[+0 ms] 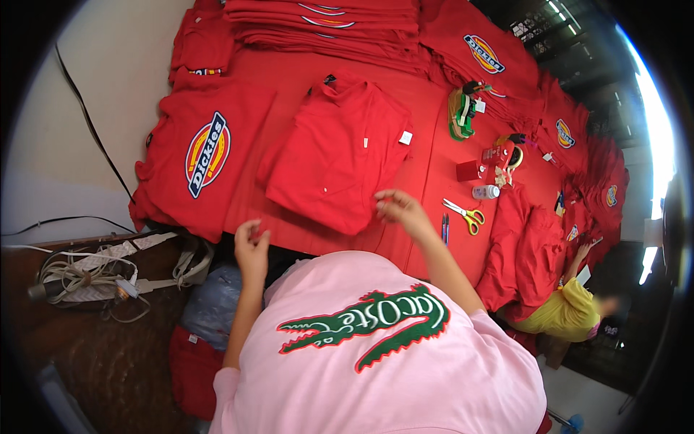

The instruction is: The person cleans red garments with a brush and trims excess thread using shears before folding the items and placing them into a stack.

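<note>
One loosely folded, plain red cloth shirt (pixel 336 155) lies before you in the head view, on a red-covered table (pixel 434 173), with a small white square tag (pixel 406 137) near its right edge. Your bare left hand (pixel 251 244) hangs just off the shirt's lower left side, empty, its fingers slightly bent and thumb apart from them. Your bare right hand (pixel 399 212) is at the lower right edge, fingers curled; you cannot tell here whether they pinch the cloth. To your left lies a folded red shirt with a blue, yellow and white emblem (pixel 208 155). Scissors with yellow-green handles (pixel 463 213) and a small white bottle (pixel 486 192) lie to your right, and farther right a co-worker in a yellow top (pixel 560 312) reaches toward red cloth.
</note>
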Demonstrator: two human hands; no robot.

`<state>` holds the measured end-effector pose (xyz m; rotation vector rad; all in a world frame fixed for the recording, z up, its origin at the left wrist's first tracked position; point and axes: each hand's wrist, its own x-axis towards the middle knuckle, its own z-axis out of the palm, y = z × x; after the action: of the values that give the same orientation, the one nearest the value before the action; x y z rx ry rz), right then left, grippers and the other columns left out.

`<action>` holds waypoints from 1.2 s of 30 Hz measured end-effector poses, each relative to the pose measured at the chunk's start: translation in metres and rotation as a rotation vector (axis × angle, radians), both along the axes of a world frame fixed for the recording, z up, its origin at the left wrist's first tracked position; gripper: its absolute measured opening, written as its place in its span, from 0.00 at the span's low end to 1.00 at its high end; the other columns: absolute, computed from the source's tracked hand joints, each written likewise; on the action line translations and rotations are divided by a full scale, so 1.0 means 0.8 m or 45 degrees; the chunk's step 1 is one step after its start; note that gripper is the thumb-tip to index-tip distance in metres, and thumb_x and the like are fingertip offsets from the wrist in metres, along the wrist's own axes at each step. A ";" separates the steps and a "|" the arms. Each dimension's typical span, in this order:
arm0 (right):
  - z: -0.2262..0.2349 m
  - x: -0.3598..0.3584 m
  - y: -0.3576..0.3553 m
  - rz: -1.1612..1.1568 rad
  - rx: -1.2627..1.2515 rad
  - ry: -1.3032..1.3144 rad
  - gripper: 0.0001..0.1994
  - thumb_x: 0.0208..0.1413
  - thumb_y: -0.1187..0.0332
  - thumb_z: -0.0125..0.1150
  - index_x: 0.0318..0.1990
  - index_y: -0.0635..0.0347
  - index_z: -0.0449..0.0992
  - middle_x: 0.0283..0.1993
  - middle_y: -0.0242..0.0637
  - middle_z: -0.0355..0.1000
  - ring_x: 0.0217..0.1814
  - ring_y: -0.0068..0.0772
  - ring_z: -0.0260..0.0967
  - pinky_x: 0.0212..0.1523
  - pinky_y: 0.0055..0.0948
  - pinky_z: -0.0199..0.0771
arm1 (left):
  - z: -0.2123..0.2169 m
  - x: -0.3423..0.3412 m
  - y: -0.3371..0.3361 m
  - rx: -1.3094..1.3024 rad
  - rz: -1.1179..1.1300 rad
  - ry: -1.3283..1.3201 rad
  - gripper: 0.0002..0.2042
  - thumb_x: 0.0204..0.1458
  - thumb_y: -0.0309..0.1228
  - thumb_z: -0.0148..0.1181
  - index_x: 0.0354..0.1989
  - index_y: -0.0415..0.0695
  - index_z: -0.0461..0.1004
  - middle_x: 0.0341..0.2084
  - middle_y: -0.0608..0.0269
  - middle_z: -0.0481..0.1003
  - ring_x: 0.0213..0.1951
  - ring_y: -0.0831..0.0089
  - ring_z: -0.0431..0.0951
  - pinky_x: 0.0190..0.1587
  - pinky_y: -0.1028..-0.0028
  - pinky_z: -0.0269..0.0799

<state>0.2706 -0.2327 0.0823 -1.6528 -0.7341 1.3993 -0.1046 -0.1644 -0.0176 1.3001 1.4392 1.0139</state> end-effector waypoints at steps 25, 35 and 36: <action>0.378 0.102 -0.128 -0.919 1.291 -0.275 0.22 0.62 0.77 0.64 0.64 0.66 0.73 0.58 0.39 0.77 0.58 0.29 0.77 0.61 0.34 0.78 | 0.203 0.199 0.118 -0.105 -1.300 -0.083 0.10 0.52 0.25 0.72 0.42 0.37 0.82 0.33 0.62 0.82 0.39 0.77 0.80 0.46 0.71 0.74; 0.348 0.135 -0.263 -0.787 0.932 -0.766 0.18 0.69 0.79 0.56 0.64 0.68 0.74 0.60 0.42 0.77 0.61 0.30 0.76 0.67 0.30 0.71 | 0.361 0.034 0.096 -0.336 -1.843 0.084 0.14 0.47 0.21 0.70 0.44 0.36 0.84 0.34 0.55 0.85 0.40 0.68 0.85 0.43 0.70 0.78; 0.351 0.134 -0.264 -0.831 0.959 -0.662 0.17 0.69 0.78 0.56 0.64 0.67 0.74 0.61 0.42 0.77 0.62 0.30 0.75 0.68 0.30 0.70 | 0.360 0.042 0.088 -0.351 -1.667 -0.012 0.15 0.47 0.20 0.71 0.45 0.35 0.84 0.34 0.56 0.85 0.39 0.70 0.85 0.42 0.71 0.78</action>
<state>0.3775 -0.4437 0.3631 -1.4248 -0.7726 0.1711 -0.0713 -0.0940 0.2704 1.5906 0.4238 -0.0625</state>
